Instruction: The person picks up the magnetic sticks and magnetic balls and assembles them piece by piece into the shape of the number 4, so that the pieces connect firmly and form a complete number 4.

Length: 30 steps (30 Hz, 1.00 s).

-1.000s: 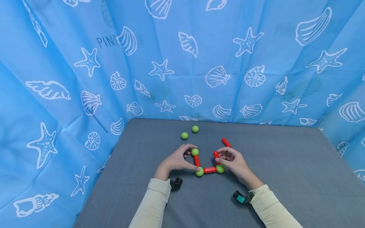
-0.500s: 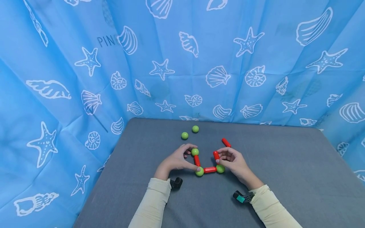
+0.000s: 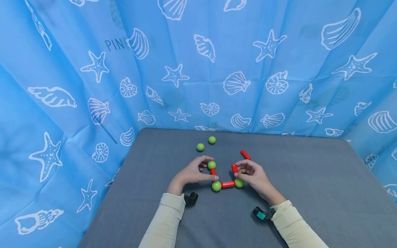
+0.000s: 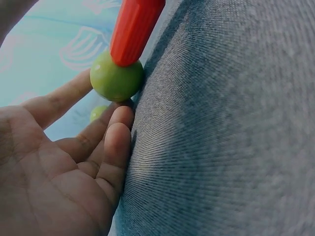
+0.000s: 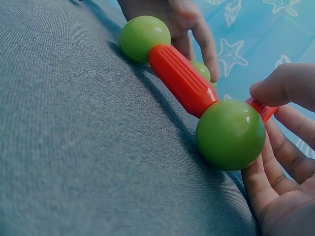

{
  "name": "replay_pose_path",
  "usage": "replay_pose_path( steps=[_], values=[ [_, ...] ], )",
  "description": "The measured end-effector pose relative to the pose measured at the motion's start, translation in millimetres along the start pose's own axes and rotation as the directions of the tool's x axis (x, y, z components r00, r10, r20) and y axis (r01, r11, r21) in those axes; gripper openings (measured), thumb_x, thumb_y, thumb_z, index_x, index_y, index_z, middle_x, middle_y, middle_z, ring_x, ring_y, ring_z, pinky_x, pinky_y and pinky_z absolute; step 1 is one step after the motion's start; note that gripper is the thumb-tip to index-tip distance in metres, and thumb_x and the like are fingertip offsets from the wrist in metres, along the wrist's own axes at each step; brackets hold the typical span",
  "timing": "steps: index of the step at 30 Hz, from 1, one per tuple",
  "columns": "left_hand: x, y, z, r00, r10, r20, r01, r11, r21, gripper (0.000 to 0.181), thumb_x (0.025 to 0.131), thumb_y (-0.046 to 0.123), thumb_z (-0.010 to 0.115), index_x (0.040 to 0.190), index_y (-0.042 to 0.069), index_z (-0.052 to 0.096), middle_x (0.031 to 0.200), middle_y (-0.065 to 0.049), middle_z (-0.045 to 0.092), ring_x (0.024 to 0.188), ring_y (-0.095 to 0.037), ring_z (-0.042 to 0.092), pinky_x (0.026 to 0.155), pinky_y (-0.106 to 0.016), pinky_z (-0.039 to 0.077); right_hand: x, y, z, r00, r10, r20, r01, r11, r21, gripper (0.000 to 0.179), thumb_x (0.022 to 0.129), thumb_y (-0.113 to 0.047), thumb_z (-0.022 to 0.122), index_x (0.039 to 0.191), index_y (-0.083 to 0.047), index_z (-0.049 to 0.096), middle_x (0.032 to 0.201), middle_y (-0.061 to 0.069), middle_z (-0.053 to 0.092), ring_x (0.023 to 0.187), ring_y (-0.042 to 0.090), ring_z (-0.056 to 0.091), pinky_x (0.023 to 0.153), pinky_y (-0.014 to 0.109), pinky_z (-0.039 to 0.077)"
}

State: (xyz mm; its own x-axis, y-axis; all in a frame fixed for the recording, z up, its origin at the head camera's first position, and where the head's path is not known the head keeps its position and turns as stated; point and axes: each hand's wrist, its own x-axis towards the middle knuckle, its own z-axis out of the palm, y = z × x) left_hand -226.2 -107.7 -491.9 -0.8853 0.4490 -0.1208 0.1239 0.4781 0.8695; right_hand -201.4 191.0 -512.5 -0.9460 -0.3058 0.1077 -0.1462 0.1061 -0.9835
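Green balls and red rods form a U on the grey table. My left hand touches the far-left ball with its index finger. Its thumb lies over the left rod, partly hiding it. Whether the thumb presses there I cannot tell. At the near-left corner sits another ball, joined by the near rod to the near-right ball. My right hand pinches the right rod between thumb and fingers, its lower end at the near-right ball.
Two loose green balls, one nearer and one farther, lie beyond my left hand. A loose red rod rests beyond my right hand. A blue shell-print curtain hangs behind the grey tabletop.
My left thumb has come off the near-left ball and shifted away from me, over the left rod. The right hand keeps its pinch, almost unmoved.
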Motion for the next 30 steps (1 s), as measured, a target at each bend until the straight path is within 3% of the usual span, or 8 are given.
replay_pose_path(
  steps=[7, 11, 18, 24, 30],
  values=[
    [0.9, -1.9, -3.8, 0.999, 0.000, -0.043, -0.003, 0.998, -0.066, 0.071, 0.088, 0.048, 0.086, 0.148, 0.020, 0.060, 0.139, 0.001, 0.062, 0.124, -0.020, 0.059, 0.107, -0.041, 0.053, 1.8, -2, 0, 1.000, 0.002, -0.012, -0.002, 1.000, -0.005, 0.037, 0.096, -0.001, 0.075, 0.129, 0.008, 0.063, 0.115, 0.023, 0.065, 0.093, 0.013, 0.069, 0.084, 0.021, 0.060],
    [4.4, -4.7, -9.8, 0.993, -0.001, -0.122, -0.014, 0.993, -0.119, 0.068, 0.090, 0.045, 0.084, 0.146, 0.015, 0.062, 0.141, -0.006, 0.063, 0.124, -0.025, 0.062, 0.107, -0.046, 0.054, 3.7, -1, 1, 1.000, -0.019, -0.010, 0.019, 1.000, 0.003, 0.036, 0.096, 0.000, 0.075, 0.129, 0.008, 0.063, 0.113, 0.021, 0.065, 0.092, 0.013, 0.069, 0.083, 0.021, 0.060],
    [16.8, 0.9, -22.1, 0.944, -0.051, -0.327, 0.004, 0.990, -0.141, 0.060, 0.096, 0.045, 0.078, 0.140, 0.008, 0.063, 0.138, -0.015, 0.065, 0.122, -0.029, 0.066, 0.104, -0.049, 0.056, 4.1, 1, -1, 1.000, -0.025, -0.014, 0.025, 1.000, -0.003, 0.037, 0.095, 0.001, 0.076, 0.129, 0.008, 0.063, 0.113, 0.020, 0.065, 0.092, 0.012, 0.068, 0.082, 0.021, 0.059],
    [31.9, 3.8, -30.4, 0.918, -0.041, -0.395, 0.004, 0.995, -0.095, 0.048, 0.097, 0.037, 0.078, 0.133, 0.006, 0.066, 0.130, -0.014, 0.066, 0.118, -0.031, 0.066, 0.101, -0.049, 0.056, 1.8, 1, -2, 1.000, -0.005, -0.008, 0.005, 1.000, 0.001, 0.037, 0.096, 0.000, 0.075, 0.130, 0.008, 0.063, 0.114, 0.024, 0.064, 0.092, 0.012, 0.068, 0.082, 0.021, 0.059],
    [48.5, -3.0, -31.2, 0.876, -0.077, -0.476, 0.011, 0.990, -0.139, 0.056, 0.098, 0.030, 0.078, 0.143, 0.001, 0.061, 0.135, -0.022, 0.063, 0.119, -0.034, 0.066, 0.100, -0.050, 0.056, -1.9, 3, -2, 1.000, 0.003, -0.009, -0.003, 1.000, -0.001, 0.037, 0.096, -0.001, 0.075, 0.130, 0.007, 0.063, 0.116, 0.027, 0.063, 0.093, 0.015, 0.068, 0.083, 0.021, 0.059]
  ],
)
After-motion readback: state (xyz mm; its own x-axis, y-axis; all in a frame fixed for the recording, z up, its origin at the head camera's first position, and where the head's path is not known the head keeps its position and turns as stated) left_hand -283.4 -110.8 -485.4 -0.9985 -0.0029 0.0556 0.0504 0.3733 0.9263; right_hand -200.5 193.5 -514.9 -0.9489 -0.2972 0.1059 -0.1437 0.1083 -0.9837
